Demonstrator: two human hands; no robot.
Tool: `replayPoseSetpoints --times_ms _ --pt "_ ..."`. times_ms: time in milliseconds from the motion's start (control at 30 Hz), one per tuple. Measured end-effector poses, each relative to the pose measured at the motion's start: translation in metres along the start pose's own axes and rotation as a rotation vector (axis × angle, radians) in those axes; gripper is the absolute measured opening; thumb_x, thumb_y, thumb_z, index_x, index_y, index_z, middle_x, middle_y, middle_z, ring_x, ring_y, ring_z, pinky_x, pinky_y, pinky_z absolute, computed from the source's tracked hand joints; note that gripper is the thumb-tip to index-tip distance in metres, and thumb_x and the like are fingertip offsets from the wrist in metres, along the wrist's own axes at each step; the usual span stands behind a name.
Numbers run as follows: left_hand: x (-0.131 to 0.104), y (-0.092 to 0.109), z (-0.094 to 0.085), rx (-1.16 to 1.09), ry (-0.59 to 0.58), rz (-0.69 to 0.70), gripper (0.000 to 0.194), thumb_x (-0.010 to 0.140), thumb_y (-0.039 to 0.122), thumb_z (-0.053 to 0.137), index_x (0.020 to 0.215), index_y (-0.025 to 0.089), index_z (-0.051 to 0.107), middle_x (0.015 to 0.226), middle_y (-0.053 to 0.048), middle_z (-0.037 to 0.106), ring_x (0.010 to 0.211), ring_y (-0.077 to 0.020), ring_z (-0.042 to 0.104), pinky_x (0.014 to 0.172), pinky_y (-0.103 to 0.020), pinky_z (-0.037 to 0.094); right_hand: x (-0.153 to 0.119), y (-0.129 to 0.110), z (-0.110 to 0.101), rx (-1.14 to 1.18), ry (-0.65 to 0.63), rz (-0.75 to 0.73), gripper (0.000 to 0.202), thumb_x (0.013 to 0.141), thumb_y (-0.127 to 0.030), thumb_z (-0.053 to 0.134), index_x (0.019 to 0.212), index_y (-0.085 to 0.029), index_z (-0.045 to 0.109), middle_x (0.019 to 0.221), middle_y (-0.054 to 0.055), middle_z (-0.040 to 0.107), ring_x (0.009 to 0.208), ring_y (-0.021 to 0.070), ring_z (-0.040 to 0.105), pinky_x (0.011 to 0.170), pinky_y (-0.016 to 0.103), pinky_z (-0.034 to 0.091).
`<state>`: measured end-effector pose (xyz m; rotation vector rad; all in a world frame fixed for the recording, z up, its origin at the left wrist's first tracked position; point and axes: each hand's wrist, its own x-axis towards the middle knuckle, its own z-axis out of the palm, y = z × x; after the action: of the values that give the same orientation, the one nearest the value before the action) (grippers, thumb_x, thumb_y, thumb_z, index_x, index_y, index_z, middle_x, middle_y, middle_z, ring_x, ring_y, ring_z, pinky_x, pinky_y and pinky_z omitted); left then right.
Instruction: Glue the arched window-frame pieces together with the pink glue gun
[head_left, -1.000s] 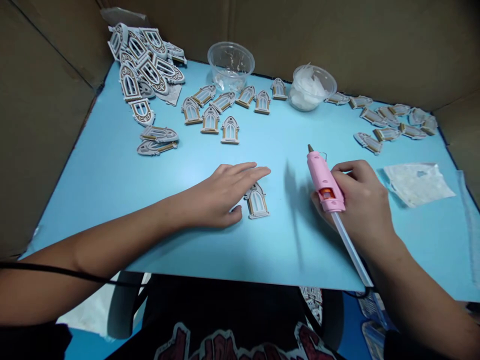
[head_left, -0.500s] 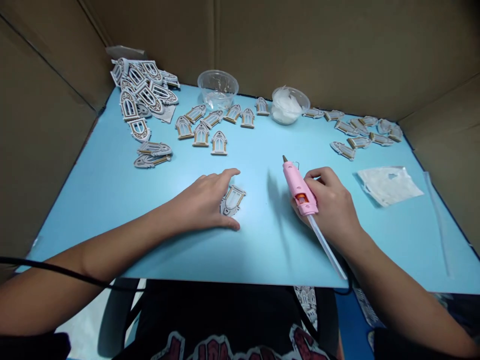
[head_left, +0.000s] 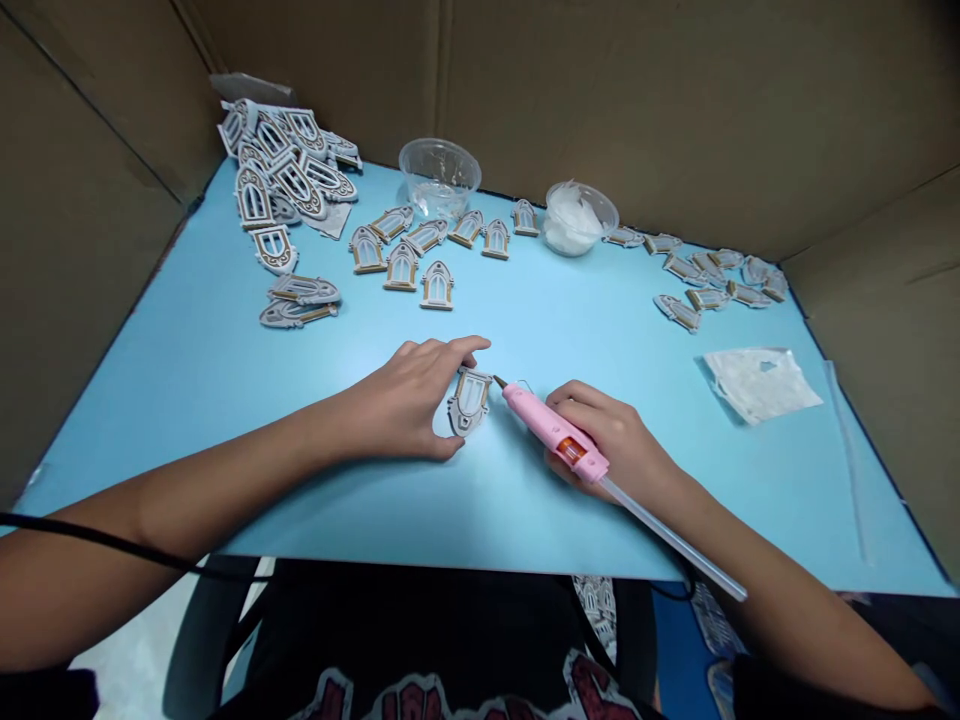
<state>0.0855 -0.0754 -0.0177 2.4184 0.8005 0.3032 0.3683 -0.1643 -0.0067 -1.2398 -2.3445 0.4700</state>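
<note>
My left hand (head_left: 409, 400) pinches a small arched window piece (head_left: 470, 400) by its ends, thumb at the near end and fingers at the far one. The piece is white with gold-brown side strips, its pointed end towards me. In my right hand (head_left: 611, 435) is a pink hot glue gun (head_left: 547, 422), with a long clear glue stick (head_left: 675, 540) out of its back. The gun's metal nozzle is right beside the far right corner of the window piece; I cannot tell whether it touches.
Several arched window pieces (head_left: 437, 286) lie beyond my hands, with a larger pile (head_left: 281, 170) at back left and more pieces (head_left: 705, 298) at right. Two clear tubs (head_left: 439, 165) stand at the back, one holding white material (head_left: 574, 218). A white packet (head_left: 765, 385) and a loose glue stick (head_left: 847, 460) lie right.
My right hand has brought the glue gun left and lowered it, its nozzle now at the window piece. The left fingers have closed in on the piece, which has turned slightly.
</note>
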Motion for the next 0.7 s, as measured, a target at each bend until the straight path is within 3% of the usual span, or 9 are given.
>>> replayPoseSetpoints --times_ms 200,367,467,700 --pt "-0.003 0.007 0.004 -0.074 0.053 0.002 0.094 0.082 0.038 0.081 0.158 0.023 0.027 0.141 -0.012 0.063 0.13 -0.0305 0.059 0.114 -0.044 0.039 -0.001 -0.006 0.006 -0.079 0.034 -0.078 0.013 0.096 -0.02 0.058 0.083 -0.019 0.059 0.092 0.007 0.064 0.068 0.0122 0.059 0.056 0.024 0.048" --pt "-0.001 0.009 0.009 -0.066 0.077 -0.026 0.101 0.08 0.042 0.083 0.161 0.024 0.024 0.147 -0.014 0.06 0.139 -0.0334 0.055 0.114 -0.046 0.038 -0.003 -0.006 0.01 -0.245 0.041 -0.078 0.023 0.095 -0.016 0.054 0.072 -0.019 0.054 0.073 0.001 0.053 0.055 0.0097 0.044 0.05 0.023 0.037" --pt "0.002 0.006 0.013 -0.058 0.063 -0.032 0.107 0.075 0.046 0.086 0.16 0.022 0.025 0.139 -0.013 0.065 0.132 -0.0344 0.059 0.113 -0.047 0.038 -0.002 -0.007 0.011 -0.294 0.029 -0.081 0.026 0.095 -0.015 0.049 0.069 -0.019 0.053 0.071 0.001 0.05 0.053 0.0092 0.038 0.049 0.024 0.033" --pt "-0.001 0.005 0.017 -0.036 0.124 0.081 0.098 0.079 0.04 0.085 0.158 0.025 0.029 0.138 -0.011 0.066 0.126 -0.0314 0.063 0.11 -0.044 0.041 -0.002 -0.009 0.012 -0.33 -0.015 -0.074 0.028 0.095 -0.01 0.046 0.07 -0.018 0.054 0.071 0.001 0.048 0.055 0.0098 0.037 0.051 0.024 0.031"
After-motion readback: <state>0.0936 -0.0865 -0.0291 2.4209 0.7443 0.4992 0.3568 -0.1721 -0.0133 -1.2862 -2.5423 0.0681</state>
